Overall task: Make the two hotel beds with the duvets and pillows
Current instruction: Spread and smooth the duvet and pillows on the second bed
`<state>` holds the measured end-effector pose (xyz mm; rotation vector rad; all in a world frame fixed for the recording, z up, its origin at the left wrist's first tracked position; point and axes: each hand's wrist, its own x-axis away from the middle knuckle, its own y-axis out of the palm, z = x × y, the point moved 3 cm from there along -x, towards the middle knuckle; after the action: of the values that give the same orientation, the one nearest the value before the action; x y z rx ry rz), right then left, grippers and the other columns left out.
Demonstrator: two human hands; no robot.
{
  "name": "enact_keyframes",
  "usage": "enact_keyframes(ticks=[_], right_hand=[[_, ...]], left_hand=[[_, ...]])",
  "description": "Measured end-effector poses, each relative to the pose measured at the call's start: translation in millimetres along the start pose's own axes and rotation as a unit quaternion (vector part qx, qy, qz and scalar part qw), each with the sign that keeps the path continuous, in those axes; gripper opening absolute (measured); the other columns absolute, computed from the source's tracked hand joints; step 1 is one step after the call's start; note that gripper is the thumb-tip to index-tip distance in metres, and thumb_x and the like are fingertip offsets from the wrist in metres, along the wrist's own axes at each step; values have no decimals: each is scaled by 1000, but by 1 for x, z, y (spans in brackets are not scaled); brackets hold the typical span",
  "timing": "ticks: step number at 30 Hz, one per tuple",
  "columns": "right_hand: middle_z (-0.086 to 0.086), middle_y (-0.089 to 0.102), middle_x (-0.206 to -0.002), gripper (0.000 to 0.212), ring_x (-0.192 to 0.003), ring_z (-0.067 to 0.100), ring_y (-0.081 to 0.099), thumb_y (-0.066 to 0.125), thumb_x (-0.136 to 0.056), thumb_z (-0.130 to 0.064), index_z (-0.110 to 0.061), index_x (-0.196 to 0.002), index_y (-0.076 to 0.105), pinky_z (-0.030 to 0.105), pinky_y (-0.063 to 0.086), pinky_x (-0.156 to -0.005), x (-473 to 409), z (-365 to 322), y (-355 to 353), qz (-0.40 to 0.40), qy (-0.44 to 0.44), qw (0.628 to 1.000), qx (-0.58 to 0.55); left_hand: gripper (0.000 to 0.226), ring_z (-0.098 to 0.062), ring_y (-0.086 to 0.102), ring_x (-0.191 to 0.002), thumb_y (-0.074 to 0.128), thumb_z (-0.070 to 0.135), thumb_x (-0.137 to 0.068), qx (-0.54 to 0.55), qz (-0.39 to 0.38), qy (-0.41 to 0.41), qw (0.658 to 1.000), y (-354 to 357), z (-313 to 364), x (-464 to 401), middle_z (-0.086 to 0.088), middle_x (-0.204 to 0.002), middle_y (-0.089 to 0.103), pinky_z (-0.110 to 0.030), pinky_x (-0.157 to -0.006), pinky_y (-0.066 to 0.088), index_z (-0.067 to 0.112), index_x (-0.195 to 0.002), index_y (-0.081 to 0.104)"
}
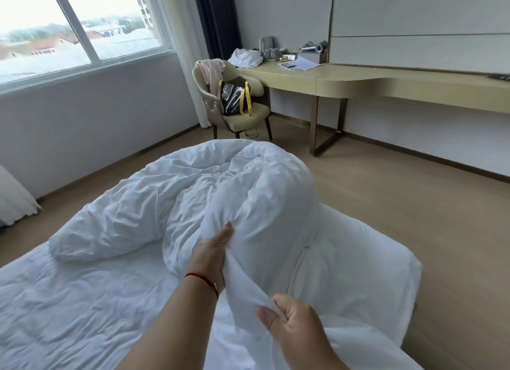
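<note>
On bed (pixel 82 300) — one duvet (pixel 220 190), two hands

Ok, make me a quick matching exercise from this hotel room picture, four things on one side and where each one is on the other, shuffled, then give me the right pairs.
Things:
1. duvet
2. black bag with yellow straps
3. kettle
4. red string bracelet

Places:
A. on the desk, near the wall
B. bunched on the bed, gripped by both hands
C. on the left wrist
D. on the seat of the chair

Pairs: 1-B, 2-D, 3-A, 4-C
</note>
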<state>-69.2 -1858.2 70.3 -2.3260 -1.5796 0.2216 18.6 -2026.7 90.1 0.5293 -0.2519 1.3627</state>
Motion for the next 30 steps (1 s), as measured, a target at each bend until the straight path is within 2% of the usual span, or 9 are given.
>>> enact_keyframes(ticks=[4, 11, 14, 18, 22, 24, 25, 27, 30], right_hand=[[-17, 51, -53, 20, -57, 1, 49, 65, -83, -46, -47, -65, 55, 15, 37, -59, 12, -28, 33, -41, -18, 999, 2], [-17, 50, -53, 25, -55, 1, 44, 60, -76, -56, -37, -63, 51, 15, 35, -59, 59, -112, 129, -113, -93, 989, 17], [-17, 50, -55, 28, -57, 1, 43, 56, -73, -62, -35, -65, 51, 19, 35, -60, 88, -147, 181, -144, -124, 981, 25], [-11, 47, -54, 50, -58, 4, 40, 56, -71, -66, -17, -71, 45, 24, 33, -58, 141, -180, 253, -172, -145, 974, 27], [-19, 49, -54, 37, -54, 3, 40, 58, -80, -59, -29, -62, 49, 18, 29, -54, 198, -198, 324, -238, -140, 960, 48], [-24, 50, -55, 29, -54, 0, 41, 55, -83, -58, -41, -61, 52, 17, 31, -56, 217, -196, 354, -257, -128, 956, 54], [-25, 50, -54, 27, -53, 0, 41, 54, -85, -57, -44, -62, 53, 21, 33, -58, 221, -192, 364, -252, -114, 960, 49], [-23, 50, -52, 31, -54, 1, 40, 54, -89, -51, -36, -62, 54, 27, 35, -62, 216, -179, 369, -209, -72, 975, 28], [-12, 50, -55, 30, -62, 9, 45, 51, -95, -42, -25, -69, 51, 30, 35, -64, 184, -158, 351, -123, -10, 992, 33]], left_hand=[[34, -38, 69, -95, 73, 21, -83, 31, 22, 27, 999, -49, 23, 21, -21, -107, 71, -54, -82, 56, 8, -114, 68], [47, -41, 66, -101, 78, 35, -76, 70, 100, 37, 992, -195, 66, 74, -22, -109, 69, -57, -87, 53, 9, -113, 68], [61, -38, 68, -100, 84, 45, -66, 80, 141, 67, 985, -273, 82, 105, -18, -111, 70, -60, -87, 52, 12, -115, 68], [88, -35, 69, -99, 89, 58, -39, 84, 185, 105, 974, -385, 83, 157, -14, -111, 71, -58, -90, 51, 14, -113, 70], [65, -34, 68, -96, 84, 49, -64, 32, 260, 122, 957, -475, 74, 230, -13, -108, 70, -53, -91, 53, 7, -111, 68], [74, -34, 64, -102, 81, 54, -64, -51, 288, 99, 951, -511, 57, 250, -12, -115, 67, -49, -96, 50, 3, -115, 65], [75, -35, 61, -107, 78, 55, -68, -94, 293, 78, 948, -525, 45, 258, -12, -120, 63, -48, -99, 48, 0, -118, 63], [58, -37, 55, -116, 63, 49, -88, -178, 282, 27, 942, -543, 22, 264, -18, -128, 58, -46, -104, 42, -2, -116, 61], [60, -35, 45, -130, 43, 46, -99, -218, 254, -19, 942, -544, 3, 260, -21, -142, 47, -44, -110, 35, 0, -135, 51]])
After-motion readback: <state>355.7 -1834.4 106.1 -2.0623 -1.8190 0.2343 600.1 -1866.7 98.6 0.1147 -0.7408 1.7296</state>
